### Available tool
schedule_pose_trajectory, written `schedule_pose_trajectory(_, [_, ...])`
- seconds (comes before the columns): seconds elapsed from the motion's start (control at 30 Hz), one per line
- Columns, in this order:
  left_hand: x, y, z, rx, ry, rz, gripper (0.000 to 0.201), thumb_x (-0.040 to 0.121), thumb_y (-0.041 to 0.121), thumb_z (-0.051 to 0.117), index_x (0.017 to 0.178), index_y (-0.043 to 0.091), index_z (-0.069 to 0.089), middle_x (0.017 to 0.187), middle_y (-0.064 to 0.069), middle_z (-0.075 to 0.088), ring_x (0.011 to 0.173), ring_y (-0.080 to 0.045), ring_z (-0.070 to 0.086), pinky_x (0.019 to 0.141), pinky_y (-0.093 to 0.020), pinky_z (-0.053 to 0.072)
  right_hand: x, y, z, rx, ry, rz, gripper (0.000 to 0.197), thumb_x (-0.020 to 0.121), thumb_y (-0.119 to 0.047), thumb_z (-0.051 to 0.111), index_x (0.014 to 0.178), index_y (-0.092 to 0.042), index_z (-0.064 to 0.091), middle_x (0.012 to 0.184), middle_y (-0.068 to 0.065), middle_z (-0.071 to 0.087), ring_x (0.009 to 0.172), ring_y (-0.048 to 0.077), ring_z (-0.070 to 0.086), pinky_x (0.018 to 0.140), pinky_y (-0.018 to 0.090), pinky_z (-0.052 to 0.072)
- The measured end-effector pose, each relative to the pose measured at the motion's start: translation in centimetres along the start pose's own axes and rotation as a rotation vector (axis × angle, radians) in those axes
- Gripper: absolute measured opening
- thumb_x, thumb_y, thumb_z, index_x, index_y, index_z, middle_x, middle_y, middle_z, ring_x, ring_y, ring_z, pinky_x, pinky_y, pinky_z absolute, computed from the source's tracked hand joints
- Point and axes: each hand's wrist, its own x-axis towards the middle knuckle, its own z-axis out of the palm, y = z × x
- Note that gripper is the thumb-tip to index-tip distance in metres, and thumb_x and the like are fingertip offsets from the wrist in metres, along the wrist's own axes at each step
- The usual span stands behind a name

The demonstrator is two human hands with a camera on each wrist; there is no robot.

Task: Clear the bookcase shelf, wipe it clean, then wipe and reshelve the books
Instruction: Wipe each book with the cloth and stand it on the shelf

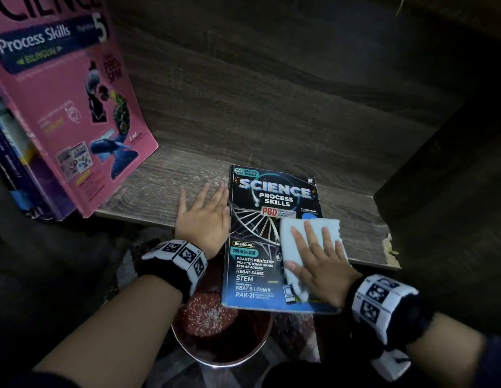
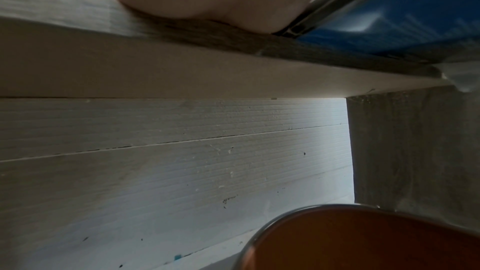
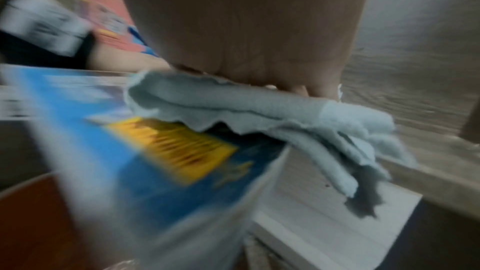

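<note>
The dark Science book (image 1: 271, 236) lay face up on the shelf (image 1: 165, 189), its near end overhanging the front edge. The right hand (image 1: 319, 261) pressed a folded pale-blue cloth (image 1: 310, 228) flat on the cover, fingers straight and spread. The left hand (image 1: 203, 217) rested open on the shelf, touching the book's left edge. A pink Science book (image 1: 75, 107) leaned against other books at the left. A round metal-rimmed bowl (image 1: 224, 331) sat below.
</note>
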Motion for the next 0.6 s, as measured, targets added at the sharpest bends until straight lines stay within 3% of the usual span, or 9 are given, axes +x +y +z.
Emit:
schedule_pose_trajectory(0.07, [0.0,0.0,0.1,-0.006,-0.003,0.002,0.066,0.090,0.041,-0.012,0.154,0.030,-0.003,0.158,0.021,-0.004,0.148,-0.007,-0.009,0.117,-0.054,-0.007,1.6,0.8,-1.6,0.045,-0.026,0.050,0.076,0.082,-0.074,-0.004,0.144,-0.038,-0.029,0.151,-0.003,-0.037,0.141,0.032,-0.028,0.116,0.047,-0.011])
schedule_pose_trajectory(0.13, [0.0,0.0,0.1,-0.010,0.014,0.005,0.070,0.087,0.042,-0.016,0.154,0.030,0.000,0.158,0.021,-0.002,0.148,-0.007,-0.007,0.117,-0.054,-0.007,3.7,1.4,-3.1,0.034,-0.012,0.089,0.069,0.093,-0.064,0.009,0.147,-0.037,-0.024,0.154,-0.001,-0.031,0.144,0.034,-0.021,0.117,0.048,-0.009])
schedule_pose_trajectory(0.37, [-0.2,0.0,0.2,-0.051,0.054,0.019,0.072,0.087,0.044,-0.016,0.154,0.030,0.007,0.157,0.022,0.005,0.148,-0.007,-0.002,0.118,-0.053,-0.007,10.0,0.5,-6.8,-0.057,0.035,0.121,0.067,0.094,-0.065,0.008,0.149,-0.036,-0.018,0.159,-0.001,-0.020,0.147,0.031,-0.013,0.117,0.050,-0.005])
schedule_pose_trajectory(0.53, [0.8,-0.3,-1.5,-0.171,0.068,-0.048,0.048,0.103,0.038,0.019,0.150,0.034,0.030,0.156,0.021,0.024,0.145,-0.003,0.014,0.119,-0.043,0.002,10.5,-2.5,-6.9,0.022,0.048,-0.011,0.067,0.093,-0.067,0.008,0.148,-0.041,-0.019,0.157,-0.003,-0.025,0.145,0.029,-0.021,0.117,0.051,-0.011])
schedule_pose_trajectory(0.6, [1.4,-1.1,-2.0,-0.186,0.070,-0.026,0.047,0.104,0.037,0.022,0.150,0.033,0.029,0.155,0.019,0.028,0.144,-0.004,0.018,0.118,-0.040,0.005,9.6,-3.5,-6.3,0.028,0.057,-0.062,0.067,0.091,-0.068,0.006,0.147,-0.042,-0.019,0.156,-0.004,-0.027,0.144,0.028,-0.023,0.117,0.050,-0.012])
